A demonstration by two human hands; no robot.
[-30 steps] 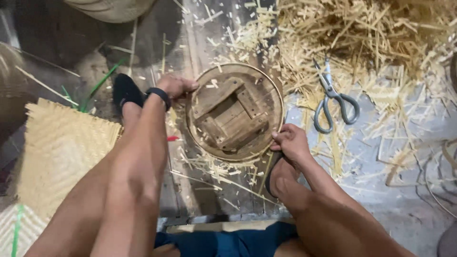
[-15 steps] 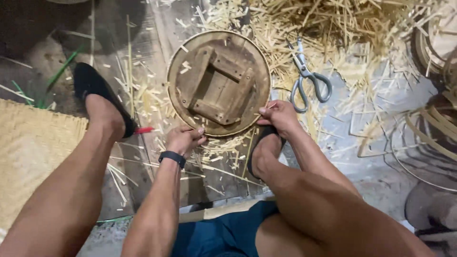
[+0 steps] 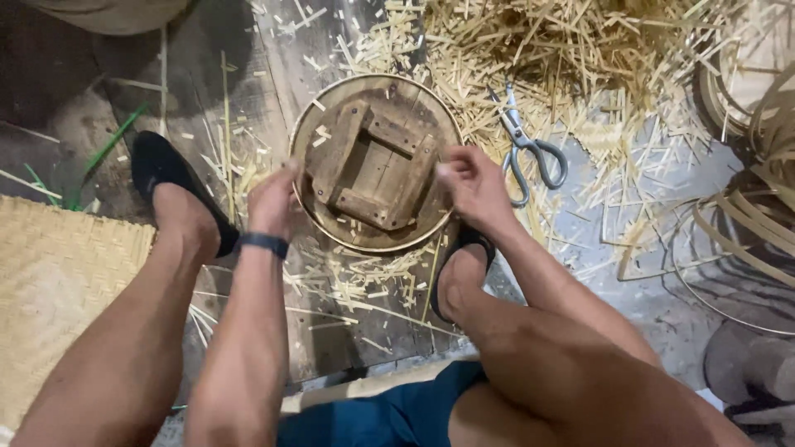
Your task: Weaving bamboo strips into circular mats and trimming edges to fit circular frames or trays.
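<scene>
At frame centre, my left hand and right hand pinch opposite rims of the round wooden mould; I'd best grip evenly, keeping it flat on the floor.

No packages, labels, signs or screens appear anywhere around the round wooden form.

One round wooden form, one scissors, two shoes.

Left hand moved up onto round wooden form.
</scene>
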